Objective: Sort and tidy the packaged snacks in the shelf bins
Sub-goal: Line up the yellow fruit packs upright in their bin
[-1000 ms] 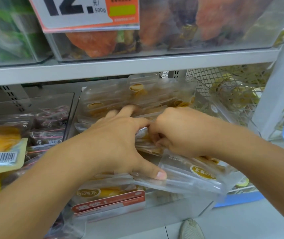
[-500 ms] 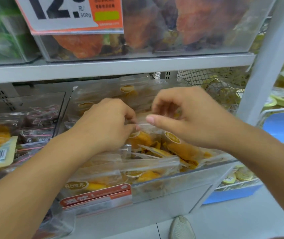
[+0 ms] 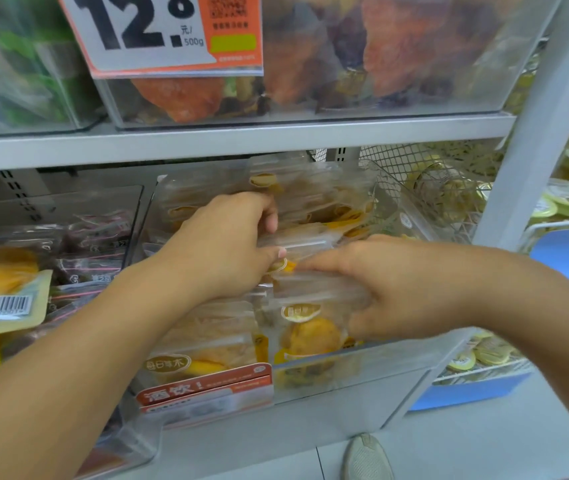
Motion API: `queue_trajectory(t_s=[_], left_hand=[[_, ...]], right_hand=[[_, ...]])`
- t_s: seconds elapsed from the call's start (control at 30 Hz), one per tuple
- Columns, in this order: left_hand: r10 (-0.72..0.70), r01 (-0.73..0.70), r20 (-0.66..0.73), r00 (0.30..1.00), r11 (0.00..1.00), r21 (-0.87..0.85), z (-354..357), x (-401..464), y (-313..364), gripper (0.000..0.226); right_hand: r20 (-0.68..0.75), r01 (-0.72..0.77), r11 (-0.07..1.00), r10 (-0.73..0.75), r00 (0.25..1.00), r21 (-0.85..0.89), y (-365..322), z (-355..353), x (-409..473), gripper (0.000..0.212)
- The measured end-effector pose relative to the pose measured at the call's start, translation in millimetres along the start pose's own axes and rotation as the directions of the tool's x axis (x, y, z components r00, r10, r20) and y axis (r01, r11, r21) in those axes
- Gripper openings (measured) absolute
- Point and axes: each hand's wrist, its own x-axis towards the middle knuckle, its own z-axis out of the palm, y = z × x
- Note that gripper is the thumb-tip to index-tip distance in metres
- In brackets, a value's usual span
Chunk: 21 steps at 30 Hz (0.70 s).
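We had both hands inside the clear middle bin (image 3: 362, 372) on the lower shelf, where the packets of dried orange fruit lay loosely stacked. Our left hand (image 3: 227, 247) had its fingers curled over the top of a clear packet (image 3: 307, 242) near the middle of the pile, thumb pinching its near edge. Our right hand (image 3: 394, 289) gripped a stack of flat packets (image 3: 314, 289) by its right end, fingers wrapped underneath and thumb laid along the top.

Risks, as we judged them:
- The film looked slick; a loose grip on the stack could have let packets fan out and slide over the bin's low front wall.
- Pulling both ways at once could have dragged the neighbouring front packet (image 3: 307, 327) askew.
- The price card (image 3: 207, 389) clipped to the front could have been knocked loose.
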Motion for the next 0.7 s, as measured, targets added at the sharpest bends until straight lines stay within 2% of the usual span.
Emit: queue_trajectory(t_s=[0.03, 0.1, 0.17, 0.27, 0.37, 0.4, 0.47, 0.53, 0.6, 0.63, 0.7], left_hand=[[0.024, -0.024, 0.002, 1.000, 1.000, -0.015, -1.0, -0.5, 1.1, 0.030], [0.067, -0.066, 0.021, 0.998, 0.997, -0.048, -1.5, -0.2, 1.7, 0.026], [0.064, -0.061, 0.047, 0.997, 0.997, -0.055, -2.7, -0.8, 1.2, 0.031], [0.049, -0.041, 0.078, 0.996, 0.993, -0.108, -6.0, -1.8, -1.8, 0.039], [0.074, -0.051, 0.109, 0.991, 0.978, -0.204, -7.6, -3.1, -4.1, 0.026], [0.077, -0.048, 0.119, 0.990, 0.971, -0.233, -7.5, -4.3, -3.5, 0.025], [0.091, -0.045, 0.141, 0.986, 0.953, -0.298, -8.6, -5.6, -3.7, 0.026], [0.149, -0.079, 0.203, 0.968, 0.946, -0.315, -13.3, -7.7, -3.0, 0.044], [0.207, -0.132, 0.318, 0.925, 0.961, -0.241, -17.6, -10.9, -3.0, 0.065], [0.224, -0.167, 0.379, 0.898, 0.970, -0.176, -18.9, -12.8, -2.6, 0.067], [0.238, -0.222, 0.451, 0.860, 0.971, -0.088, -19.1, -15.1, -2.1, 0.064]], right_hand=[[0.011, -0.023, 0.999, 0.023, 1.000, -0.033, -2.1, 4.2, 2.4, 0.065], [0.004, -0.074, 0.996, 0.074, 0.997, -0.050, -4.9, 10.1, 8.5, 0.039], [-0.049, -0.081, 0.997, 0.081, 0.996, -0.008, 2.2, 11.8, 13.5, 0.018], [-0.122, 0.002, 0.991, 0.014, 0.992, 0.133, 19.1, 10.8, 11.8, 0.007], [-0.219, 0.149, 0.915, -0.069, 0.973, 0.374, 20.1, 9.2, 7.3, 0.040], [-0.230, 0.177, 0.899, -0.088, 0.969, 0.401, 18.2, 8.9, 7.8, 0.048], [-0.168, 0.182, 0.923, -0.131, 0.977, 0.340, 13.9, 10.8, 12.0, 0.049], [-0.079, 0.154, 0.952, -0.138, 0.987, 0.264, 8.3, 13.4, 14.1, 0.040], [-0.116, 0.156, 0.951, -0.128, 0.985, 0.267, 5.3, 10.7, 9.2, 0.035], [-0.130, 0.139, 0.960, -0.109, 0.985, 0.244, 4.9, 8.2, 5.3, 0.032], [-0.128, 0.018, 0.991, -0.001, 0.992, 0.133, 4.6, 5.0, -2.6, 0.042]])
